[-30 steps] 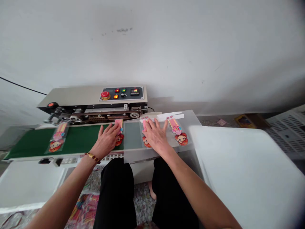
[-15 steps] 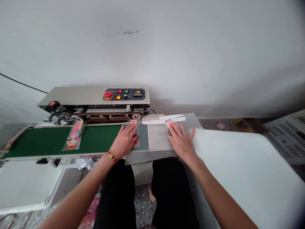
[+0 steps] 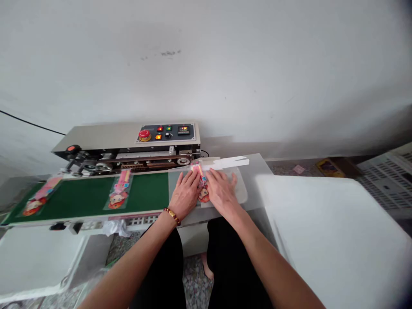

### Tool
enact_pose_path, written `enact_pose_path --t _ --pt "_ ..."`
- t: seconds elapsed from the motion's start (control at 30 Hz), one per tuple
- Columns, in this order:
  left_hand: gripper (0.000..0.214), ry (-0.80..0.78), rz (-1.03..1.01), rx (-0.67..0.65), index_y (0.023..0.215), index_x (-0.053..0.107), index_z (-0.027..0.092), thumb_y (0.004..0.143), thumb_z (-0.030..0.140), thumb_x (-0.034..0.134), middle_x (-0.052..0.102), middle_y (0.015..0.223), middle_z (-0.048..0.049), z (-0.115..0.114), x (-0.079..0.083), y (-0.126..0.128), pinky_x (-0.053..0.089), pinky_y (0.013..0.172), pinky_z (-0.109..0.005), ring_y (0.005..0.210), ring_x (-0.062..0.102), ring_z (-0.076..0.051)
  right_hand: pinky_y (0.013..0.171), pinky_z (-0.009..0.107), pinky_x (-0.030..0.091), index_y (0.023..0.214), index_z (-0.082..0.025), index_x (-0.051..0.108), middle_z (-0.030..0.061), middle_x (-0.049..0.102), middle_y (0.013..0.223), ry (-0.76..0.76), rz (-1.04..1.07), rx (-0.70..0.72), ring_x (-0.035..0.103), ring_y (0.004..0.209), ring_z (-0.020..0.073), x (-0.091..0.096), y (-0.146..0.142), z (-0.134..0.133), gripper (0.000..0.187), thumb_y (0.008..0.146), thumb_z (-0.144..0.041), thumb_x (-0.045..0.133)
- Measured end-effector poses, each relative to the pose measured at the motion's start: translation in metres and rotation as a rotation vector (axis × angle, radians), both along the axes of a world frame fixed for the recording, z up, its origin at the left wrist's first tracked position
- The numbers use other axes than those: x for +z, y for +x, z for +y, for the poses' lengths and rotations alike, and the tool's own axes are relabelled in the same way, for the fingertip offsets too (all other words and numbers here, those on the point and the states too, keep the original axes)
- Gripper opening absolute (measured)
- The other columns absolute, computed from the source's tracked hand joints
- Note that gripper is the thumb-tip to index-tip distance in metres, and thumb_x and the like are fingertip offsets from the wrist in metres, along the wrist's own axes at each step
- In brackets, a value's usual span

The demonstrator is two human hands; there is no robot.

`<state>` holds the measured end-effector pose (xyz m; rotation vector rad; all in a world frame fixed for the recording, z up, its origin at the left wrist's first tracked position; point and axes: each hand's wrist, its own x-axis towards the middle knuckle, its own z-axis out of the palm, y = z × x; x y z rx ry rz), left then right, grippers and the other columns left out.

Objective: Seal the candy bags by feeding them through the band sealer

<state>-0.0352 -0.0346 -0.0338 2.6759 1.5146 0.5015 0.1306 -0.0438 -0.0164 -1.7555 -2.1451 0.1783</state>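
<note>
My left hand [image 3: 186, 194] and my right hand [image 3: 221, 192] lie flat, fingers stretched out, on either side of a clear packet with a pink strip and a cartoon face [image 3: 202, 184]. It rests on the grey feed plate [image 3: 255, 171] just right of the green conveyor belt [image 3: 86, 195]. Both hands touch the packet's edges. Two more such packets ride the belt: one in the middle [image 3: 119, 194], one at the far left [image 3: 40, 199]. The sealing machine [image 3: 128, 143] stands behind the belt.
The machine's control panel [image 3: 167, 132] has a red button and lit lamps. A white strip [image 3: 230, 162] lies at the plate's back edge. A white table [image 3: 337, 231] fills the right side, a white tray [image 3: 35, 253] sits lower left, and a white crate [image 3: 386, 178] stands far right.
My right hand slid left from the plate's right side, bringing a packet beside my left hand. The earlier packets travelled left along the belt, and another one now shows at its far left.
</note>
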Motion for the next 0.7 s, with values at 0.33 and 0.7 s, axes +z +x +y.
enact_pose_path --t 0.33,0.7 --pt "0.045 -0.062 0.082 -0.053 0.142 0.056 0.018 0.104 0.033 0.037 0.054 0.152 -0.0130 0.022 0.001 -0.099 0.025 0.124 -0.054 0.141 0.048 -0.027 0.090 0.041 0.050 0.114 -0.021 0.070 0.0087 0.069 0.118 0.211 0.297 0.321 0.060 0.106 0.0253 -0.004 0.018 -0.112 0.033 0.096 -0.007 0.045" --pt "0.043 -0.014 -0.178 0.489 0.141 0.055 0.023 0.103 0.037 0.040 0.067 0.134 -0.0074 -0.128 0.000 -0.201 0.036 0.121 -0.048 0.129 0.059 -0.024 0.101 0.051 0.045 0.135 -0.016 0.063 0.0210 0.063 0.131 -0.927 -0.234 0.078 0.054 0.128 0.0363 -0.153 -0.077 -0.117 0.047 0.089 -0.014 0.060"
